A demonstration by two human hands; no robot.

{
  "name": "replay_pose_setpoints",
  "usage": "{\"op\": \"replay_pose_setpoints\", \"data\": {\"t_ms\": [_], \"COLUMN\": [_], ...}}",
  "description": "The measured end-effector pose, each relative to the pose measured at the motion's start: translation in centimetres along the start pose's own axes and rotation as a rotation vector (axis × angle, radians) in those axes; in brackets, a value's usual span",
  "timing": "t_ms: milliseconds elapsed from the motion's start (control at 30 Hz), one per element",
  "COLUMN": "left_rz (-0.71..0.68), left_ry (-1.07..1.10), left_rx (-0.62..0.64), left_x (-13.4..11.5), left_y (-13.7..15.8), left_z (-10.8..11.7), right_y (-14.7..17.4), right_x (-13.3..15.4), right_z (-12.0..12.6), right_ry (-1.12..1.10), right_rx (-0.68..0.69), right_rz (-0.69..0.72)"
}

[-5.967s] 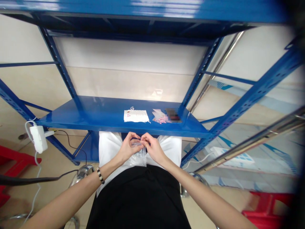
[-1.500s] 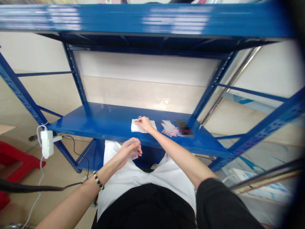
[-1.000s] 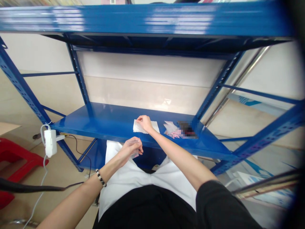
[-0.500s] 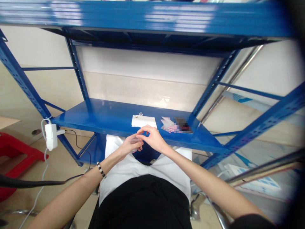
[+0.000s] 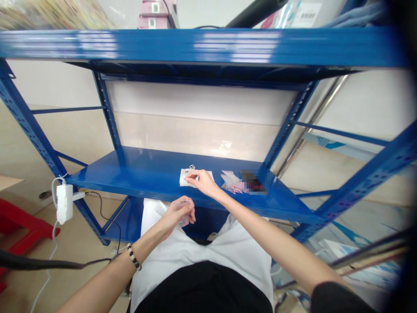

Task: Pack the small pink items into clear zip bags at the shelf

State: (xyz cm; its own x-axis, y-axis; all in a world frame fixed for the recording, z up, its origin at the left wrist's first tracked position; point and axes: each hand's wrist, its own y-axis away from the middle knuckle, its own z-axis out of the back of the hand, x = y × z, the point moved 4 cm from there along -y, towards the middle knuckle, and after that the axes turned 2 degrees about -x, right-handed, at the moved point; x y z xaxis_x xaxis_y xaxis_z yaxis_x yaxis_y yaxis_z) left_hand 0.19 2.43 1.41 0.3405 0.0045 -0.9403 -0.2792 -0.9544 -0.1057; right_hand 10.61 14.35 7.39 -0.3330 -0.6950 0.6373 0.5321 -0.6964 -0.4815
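Observation:
My left hand (image 5: 178, 212) is curled around a small clear plastic bag (image 5: 185, 221), just in front of the shelf edge and above my lap. On the blue shelf lies a white cloth or paper pad (image 5: 183, 174), with a thin white loop (image 5: 192, 167) at its back edge. My right hand (image 5: 202, 181) is over this pad, thumb and fingers pinched together at its surface. Whatever is between those fingertips is too small to make out, and the hand covers part of the pad.
Small clear bags with pink pieces (image 5: 232, 180) lie right of the pad, beside a blurred dark flat object (image 5: 253, 181). The upper shelf beam (image 5: 163, 45) crosses overhead. A white power strip (image 5: 64, 203) hangs at the left post; a red stool (image 5: 24, 224) stands at left.
My right hand has moved away from my left hand and forward onto the white pad. My left hand keeps the clear bag near my lap. The view has tilted up slightly.

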Motion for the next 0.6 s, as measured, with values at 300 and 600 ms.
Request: {"op": "replay_pose_setpoints", "data": {"t_ms": [300, 600], "left_rz": [0.020, -0.005], "left_ry": [0.200, 0.054], "left_rx": [-0.061, -0.081], "left_x": [-1.1, -0.7], "left_y": [-0.9, -1.2], "left_z": [1.2, 2.0], "right_y": [-7.8, -8.8], "right_x": [-10.2, -11.2], "right_z": [-1.3, -2.4], "right_ry": [0.404, 0.507], "right_rx": [0.002, 0.040], "right_rz": [-0.097, -0.083]}}
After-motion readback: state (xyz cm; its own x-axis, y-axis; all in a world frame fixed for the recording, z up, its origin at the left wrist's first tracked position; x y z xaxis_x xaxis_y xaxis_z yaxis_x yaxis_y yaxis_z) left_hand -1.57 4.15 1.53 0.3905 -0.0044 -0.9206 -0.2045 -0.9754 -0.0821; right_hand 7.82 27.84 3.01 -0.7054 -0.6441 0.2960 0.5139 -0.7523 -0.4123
